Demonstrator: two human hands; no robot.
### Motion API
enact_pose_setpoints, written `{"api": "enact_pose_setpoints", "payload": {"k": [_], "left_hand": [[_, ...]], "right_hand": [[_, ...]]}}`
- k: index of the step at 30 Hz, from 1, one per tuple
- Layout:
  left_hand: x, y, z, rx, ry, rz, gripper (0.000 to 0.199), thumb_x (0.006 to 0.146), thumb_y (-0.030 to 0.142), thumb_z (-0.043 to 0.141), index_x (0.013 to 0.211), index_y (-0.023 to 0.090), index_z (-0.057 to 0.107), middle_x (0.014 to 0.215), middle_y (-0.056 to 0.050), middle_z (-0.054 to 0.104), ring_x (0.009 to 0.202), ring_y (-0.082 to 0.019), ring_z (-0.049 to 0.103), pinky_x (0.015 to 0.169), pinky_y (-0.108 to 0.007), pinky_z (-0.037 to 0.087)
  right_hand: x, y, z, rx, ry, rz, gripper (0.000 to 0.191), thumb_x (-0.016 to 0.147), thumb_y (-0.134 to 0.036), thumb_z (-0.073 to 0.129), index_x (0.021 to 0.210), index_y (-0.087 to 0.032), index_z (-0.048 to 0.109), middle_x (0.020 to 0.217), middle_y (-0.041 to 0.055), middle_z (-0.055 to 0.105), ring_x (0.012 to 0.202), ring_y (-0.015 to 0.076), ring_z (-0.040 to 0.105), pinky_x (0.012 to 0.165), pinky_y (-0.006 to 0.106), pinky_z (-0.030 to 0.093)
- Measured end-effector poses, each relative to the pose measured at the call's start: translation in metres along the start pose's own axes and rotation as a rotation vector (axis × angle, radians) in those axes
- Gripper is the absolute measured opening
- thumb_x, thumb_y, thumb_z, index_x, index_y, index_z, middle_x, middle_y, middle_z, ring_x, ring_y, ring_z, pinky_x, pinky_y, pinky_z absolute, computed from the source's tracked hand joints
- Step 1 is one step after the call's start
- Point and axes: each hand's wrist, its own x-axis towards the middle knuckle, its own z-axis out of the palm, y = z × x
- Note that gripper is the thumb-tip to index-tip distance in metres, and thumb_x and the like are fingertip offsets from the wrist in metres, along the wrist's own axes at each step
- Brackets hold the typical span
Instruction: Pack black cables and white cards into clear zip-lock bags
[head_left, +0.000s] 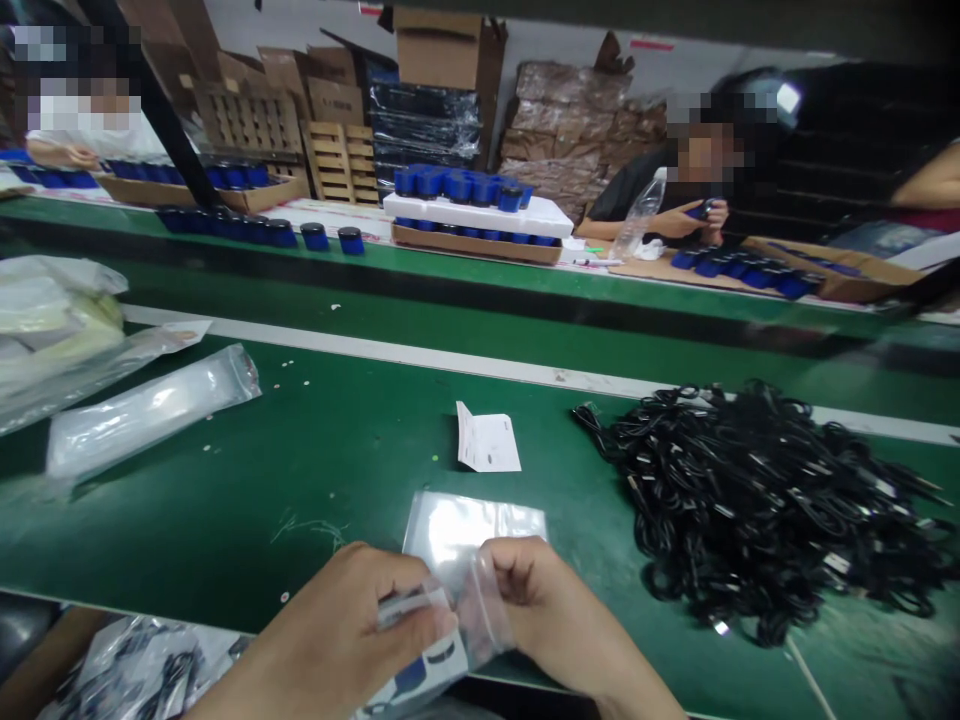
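Note:
My left hand (352,610) is closed at the front edge of the green table, its thumb pressing on a small clear zip bag (489,610). Inside or behind the plastic, a printed paper leaflet (441,655) with dark pictures shows below the thumb; which of the two I cannot tell. My right hand (536,595) pinches the other side of the bag near its top edge. Just beyond my fingers lie flat clear plastic bags (469,525). A folded white leaflet (489,442) stands partly opened on the table behind them.
A heap of coiled black cables (765,500) covers the right side. Plastic bag packs (154,410) lie at left. Below the edge, bagged cables (157,665) show. Across the table, blue jars (457,185) stand on trays; a person (675,205) at right holds a dark object.

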Motion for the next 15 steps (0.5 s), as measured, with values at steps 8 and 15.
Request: {"api": "enact_pose_setpoints", "payload": {"k": [8, 15], "left_hand": [[0.007, -0.007, 0.01, -0.321, 0.134, -0.015, 0.043, 0.085, 0.053, 0.047, 0.064, 0.016, 0.051, 0.057, 0.005, 0.041, 0.052, -0.009, 0.037, 0.047, -0.021, 0.025], [0.006, -0.007, 0.017, -0.46, 0.11, 0.006, 0.034, 0.085, 0.046, 0.045, 0.067, 0.017, 0.05, 0.056, 0.006, 0.036, 0.05, -0.009, 0.03, 0.046, -0.021, 0.023]], "right_hand": [[-0.009, -0.01, -0.002, 0.085, 0.169, -0.113, 0.034, 0.069, -0.044, 0.078, 0.074, -0.015, 0.062, 0.062, -0.0021, 0.063, 0.058, 0.0078, 0.058, 0.06, 0.019, 0.048], [-0.006, -0.005, 0.002, 0.105, 0.197, -0.071, 0.036, 0.074, -0.045, 0.073, 0.063, -0.016, 0.056, 0.053, -0.0023, 0.063, 0.049, 0.008, 0.058, 0.054, 0.019, 0.049]]}}
